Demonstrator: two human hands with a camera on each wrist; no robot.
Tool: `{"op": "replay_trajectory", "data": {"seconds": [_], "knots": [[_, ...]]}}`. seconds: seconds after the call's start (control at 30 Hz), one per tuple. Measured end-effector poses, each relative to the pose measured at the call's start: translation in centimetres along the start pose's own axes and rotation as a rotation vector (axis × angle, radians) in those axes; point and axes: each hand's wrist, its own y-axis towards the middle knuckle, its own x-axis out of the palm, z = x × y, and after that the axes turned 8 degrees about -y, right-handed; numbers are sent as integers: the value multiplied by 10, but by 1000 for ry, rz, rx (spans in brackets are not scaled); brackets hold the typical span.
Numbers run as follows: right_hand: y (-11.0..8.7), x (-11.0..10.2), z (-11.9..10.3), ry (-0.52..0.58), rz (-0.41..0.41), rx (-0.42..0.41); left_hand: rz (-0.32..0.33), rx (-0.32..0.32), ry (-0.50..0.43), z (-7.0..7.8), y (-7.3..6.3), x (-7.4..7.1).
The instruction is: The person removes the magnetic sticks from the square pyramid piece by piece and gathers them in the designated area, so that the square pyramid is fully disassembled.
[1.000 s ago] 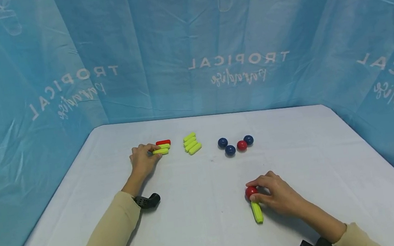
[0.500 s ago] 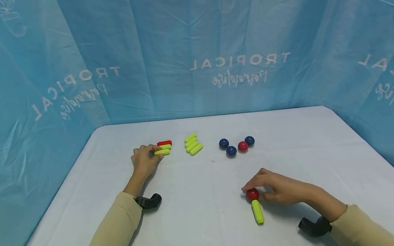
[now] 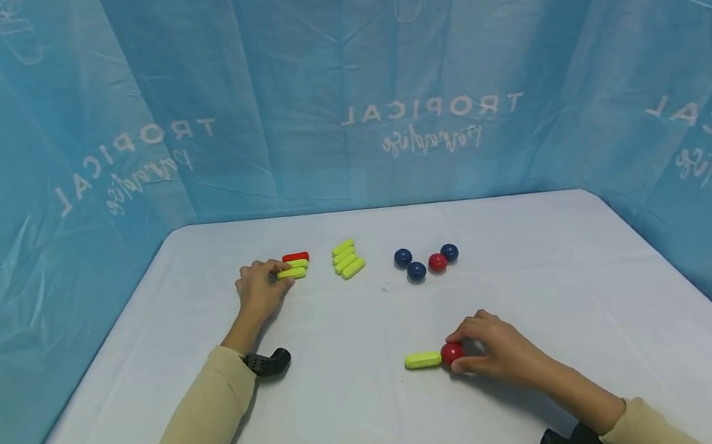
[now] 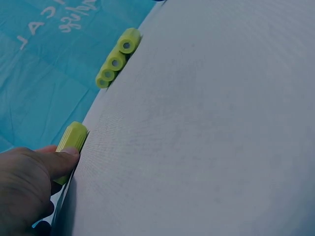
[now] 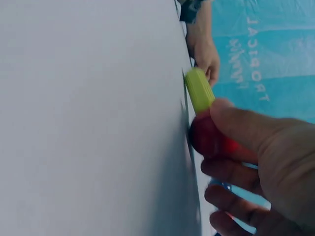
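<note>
My right hand (image 3: 502,352) pinches a red ball (image 3: 451,353) between thumb and fingers, low over the front middle of the table. A lime-green ribbed rod (image 3: 423,360) sticks out from the ball to the left, joined end-on to it. At the back left, my left hand (image 3: 260,289) holds another lime rod (image 4: 73,139) between thumb and fingers. Beside that rod lie one more lime rod (image 3: 297,264) and a red rod (image 3: 296,257); the hand covers their left ends in part.
To the right of the left hand, several lime rods (image 3: 347,260) lie side by side, hollow ends showing in the left wrist view. Blue balls (image 3: 416,271) and a second red ball (image 3: 437,263) sit at the back centre. A blue printed curtain (image 3: 311,72) surrounds the white table (image 3: 327,418).
My right hand loosened, regripped the red ball and turned it, so its lime rod swung from pointing at me to pointing left. My left hand stayed in place.
</note>
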Motion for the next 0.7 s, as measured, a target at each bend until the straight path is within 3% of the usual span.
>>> {"op": "replay_trajectory", "data": {"seconds": [0.23,0.37,0.43,0.57,0.7], "knots": [[-4,5,-6,-5,58,78,36,20,-51,7,-8,-1],[-7,7,-5,25,66,85,7,84,-164,33,-29,3],[-9,8,-3,39,70,82,-63,115,-230,54,-48,8],[-10,8,-2,54,80,77,-272,148,-318,96,-91,20],[-9,7,-1,62,80,83,-440,173,-336,121,-126,37]]}}
